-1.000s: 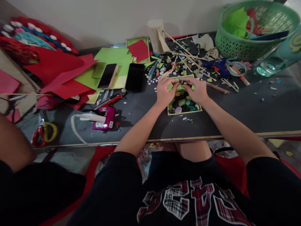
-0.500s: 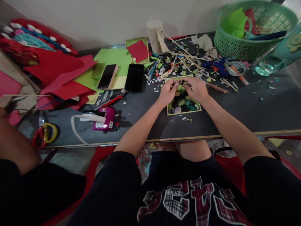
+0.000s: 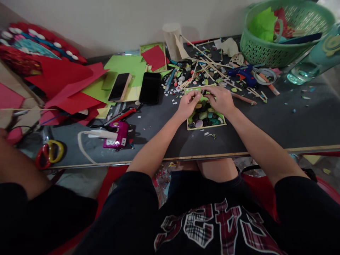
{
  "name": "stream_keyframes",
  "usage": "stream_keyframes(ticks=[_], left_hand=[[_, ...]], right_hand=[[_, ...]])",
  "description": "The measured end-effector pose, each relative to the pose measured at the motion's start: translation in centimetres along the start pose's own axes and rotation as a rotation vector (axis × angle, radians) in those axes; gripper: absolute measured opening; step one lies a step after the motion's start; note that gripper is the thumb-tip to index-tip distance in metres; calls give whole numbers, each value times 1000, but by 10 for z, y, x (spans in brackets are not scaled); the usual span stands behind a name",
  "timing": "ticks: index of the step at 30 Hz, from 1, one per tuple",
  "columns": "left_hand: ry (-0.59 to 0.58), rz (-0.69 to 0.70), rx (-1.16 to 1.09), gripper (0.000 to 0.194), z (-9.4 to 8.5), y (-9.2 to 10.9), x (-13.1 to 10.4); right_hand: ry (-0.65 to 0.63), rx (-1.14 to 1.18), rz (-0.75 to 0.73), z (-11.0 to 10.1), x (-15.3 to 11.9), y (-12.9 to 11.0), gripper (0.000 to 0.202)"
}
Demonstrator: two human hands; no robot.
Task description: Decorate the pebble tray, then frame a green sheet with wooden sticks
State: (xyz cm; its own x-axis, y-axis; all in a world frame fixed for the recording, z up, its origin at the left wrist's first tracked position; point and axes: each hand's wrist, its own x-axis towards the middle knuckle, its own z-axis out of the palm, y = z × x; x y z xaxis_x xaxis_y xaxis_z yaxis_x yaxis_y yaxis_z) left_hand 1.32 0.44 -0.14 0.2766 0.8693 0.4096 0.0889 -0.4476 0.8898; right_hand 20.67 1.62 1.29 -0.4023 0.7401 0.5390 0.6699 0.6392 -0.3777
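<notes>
Head view: R hand (image 3: 222, 100) pinches dark stone (image 3: 204, 92) over frame's (image 3: 207, 126) far end, prob. light, hard, a bit slick, best held by sides; L hand (image 3: 187, 105) curled beside, can't tell if gripping.

The basket (image 3: 268, 49) is green. The scissors (image 3: 50, 153) have one red handle and one yellow. The power adapter (image 3: 118, 135) is purple. The shirt (image 3: 212, 226) is black, and its letters have dark red and white plaid pattern.
</notes>
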Motion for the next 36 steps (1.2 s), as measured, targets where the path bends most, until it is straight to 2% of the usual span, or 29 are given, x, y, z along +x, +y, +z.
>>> stream_keyframes(ticks=[4, 7, 9, 11, 18, 23, 28, 32, 36], left_hand=[[30, 19, -17, 54, -1, 4, -1], [154, 61, 50, 54, -3, 2, 0], [248, 104, 111, 55, -5, -3, 2], [293, 156, 174, 54, -8, -7, 4], [245, 317, 450, 55, -9, -8, -3], [309, 284, 475, 51, -6, -5, -7], [298, 237, 439, 45, -4, -3, -8], [272, 268, 457, 39, -3, -7, -6], [307, 318, 565, 33, -2, -13, -5]], right_hand=[[90, 102, 76, -3, 1, 8, 30], [183, 341, 134, -4, 3, 13, 40], [177, 507, 164, -4, 4, 13, 48], [141, 623, 178, -1, 5, 10, 54], [88, 813, 215, 12, 5, 4, 57], [80, 814, 228, 16, 3, -1, 53], [26, 708, 238, 10, 2, -14, 40], [58, 607, 221, 2, 1, -20, 32], [80, 566, 200, -1, 0, -24, 30]])
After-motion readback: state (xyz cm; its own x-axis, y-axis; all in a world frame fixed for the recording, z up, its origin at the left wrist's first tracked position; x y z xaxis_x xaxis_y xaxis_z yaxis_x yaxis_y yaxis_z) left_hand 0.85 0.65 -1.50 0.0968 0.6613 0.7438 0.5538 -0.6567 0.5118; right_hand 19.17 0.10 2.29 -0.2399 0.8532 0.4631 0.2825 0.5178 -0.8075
